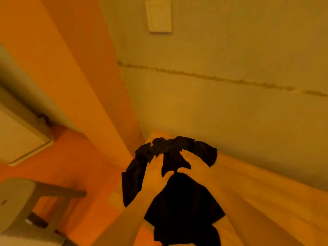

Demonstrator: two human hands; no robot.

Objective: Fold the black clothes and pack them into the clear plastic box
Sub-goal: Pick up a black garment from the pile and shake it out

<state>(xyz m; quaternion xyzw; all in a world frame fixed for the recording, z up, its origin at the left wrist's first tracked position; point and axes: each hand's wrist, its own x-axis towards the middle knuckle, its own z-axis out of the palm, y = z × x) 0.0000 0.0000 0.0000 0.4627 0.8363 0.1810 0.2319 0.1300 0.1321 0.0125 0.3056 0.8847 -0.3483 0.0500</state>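
Wooden desk [257,189] against the wall | black garment [177,201] spread under your palms | left hand [155,174] and right hand [193,165] flat, fingers straight, pressing cloth smooth so folds hold | box unseen.

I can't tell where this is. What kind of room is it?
Probably a room in a home, maybe a bedroom: a black garment lies on a wooden table against the wall, with a curtain and a chair nearby.
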